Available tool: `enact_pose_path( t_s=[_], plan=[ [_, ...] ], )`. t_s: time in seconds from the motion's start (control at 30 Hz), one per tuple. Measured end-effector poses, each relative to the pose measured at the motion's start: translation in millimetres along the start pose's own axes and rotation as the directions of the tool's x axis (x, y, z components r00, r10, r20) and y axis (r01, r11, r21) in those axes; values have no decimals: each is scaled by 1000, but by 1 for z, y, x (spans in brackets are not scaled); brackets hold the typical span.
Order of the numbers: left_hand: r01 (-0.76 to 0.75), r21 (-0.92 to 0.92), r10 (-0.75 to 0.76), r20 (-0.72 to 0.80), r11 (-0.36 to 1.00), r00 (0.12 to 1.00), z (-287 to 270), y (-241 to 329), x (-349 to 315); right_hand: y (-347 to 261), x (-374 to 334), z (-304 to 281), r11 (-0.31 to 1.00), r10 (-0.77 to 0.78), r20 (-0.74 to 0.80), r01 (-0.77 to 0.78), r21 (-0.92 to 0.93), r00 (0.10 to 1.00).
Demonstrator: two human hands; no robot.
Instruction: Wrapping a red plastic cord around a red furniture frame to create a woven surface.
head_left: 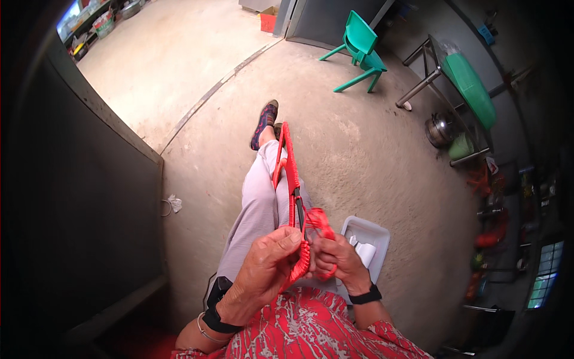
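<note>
A long, narrow frame [290, 164] leans over my lap, mostly wrapped in red cord; a dark stretch of its bar shows bare near my hands. My left hand [260, 269] is closed on the near end of this frame, thumb and forefinger pinching the wrapped edge. Just right of it, my right hand [342, 258] is curled around a looped bundle of red cord [320, 221], whose upper loops are smeared by motion. Strands run between the bundle and the frame. The fingertips of both hands are partly hidden behind the red cord.
At my right sits a white plastic tub [382, 234] with a white roll-like item inside. Ahead stands a green chair [362, 45]. A metal rack [427, 84] with a green basin [469, 90] and a metal pot [439, 130] is farther right. A dark panel [89, 179] rises at left.
</note>
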State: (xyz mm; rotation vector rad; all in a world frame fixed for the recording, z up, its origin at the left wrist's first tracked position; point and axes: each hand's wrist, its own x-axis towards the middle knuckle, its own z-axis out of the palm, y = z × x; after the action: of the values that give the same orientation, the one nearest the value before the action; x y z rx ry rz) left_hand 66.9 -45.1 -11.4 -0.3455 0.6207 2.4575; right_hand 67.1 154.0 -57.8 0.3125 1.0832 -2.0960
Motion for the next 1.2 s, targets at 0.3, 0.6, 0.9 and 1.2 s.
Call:
enact_pose_path(
  t_s=[0.3, 0.6, 0.9, 1.2],
  plan=[
    [52, -75, -46, 86, 996, 995, -5, -8, 4, -19, -19, 3, 952, -307, -157, 301, -60, 939],
    [53, -30, -49, 114, 998, 992, -8, -5, 0, -62, -13, 37, 802, -596, -128, 593, -64, 792],
    [32, -42, -28, 102, 999, 994, -1, -10, 0, -65, -47, 57, 730, -658, 165, 676, -98, 735],
    [-43, 107, 36, 67, 993, 997, 5, -15, -3, -79, -77, 62, 705, -689, 147, 703, -92, 710]
  ],
)
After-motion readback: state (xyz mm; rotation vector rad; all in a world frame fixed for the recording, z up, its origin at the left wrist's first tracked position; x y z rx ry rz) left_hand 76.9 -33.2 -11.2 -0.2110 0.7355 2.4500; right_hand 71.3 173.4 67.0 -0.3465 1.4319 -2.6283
